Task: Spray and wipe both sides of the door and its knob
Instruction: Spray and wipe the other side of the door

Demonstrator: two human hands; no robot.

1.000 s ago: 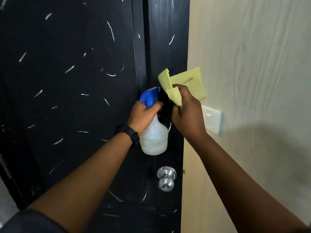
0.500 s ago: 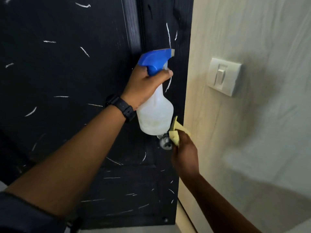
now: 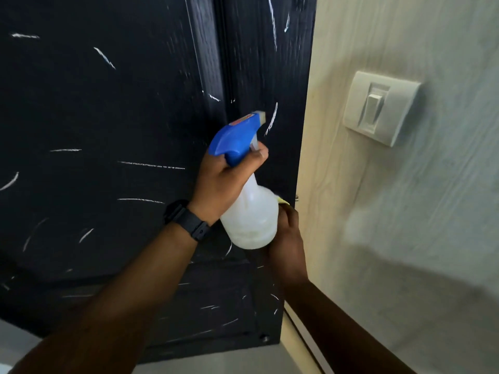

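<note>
Head view puts the black door point(image 3: 108, 117) straight ahead of both hands, its knob out of sight, likely behind the spray bottle point(image 3: 251, 211) near the right edge. The right hand point(image 3: 287, 238), curled on a yellow cloth point(image 3: 282, 201), is nearer that spot; the left hand point(image 3: 221, 182) grips the bottle's neck, nozzle tilted up at the door.

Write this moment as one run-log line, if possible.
left hand: holds bottle | right hand: holds cloth at door edge | knob: hidden

spray bottle point(image 3: 249, 211) before door point(image 3: 108, 130), cloth point(image 3: 282, 201) just right behind it, switch point(image 3: 380, 107) on wall point(image 3: 432, 211) right
</note>
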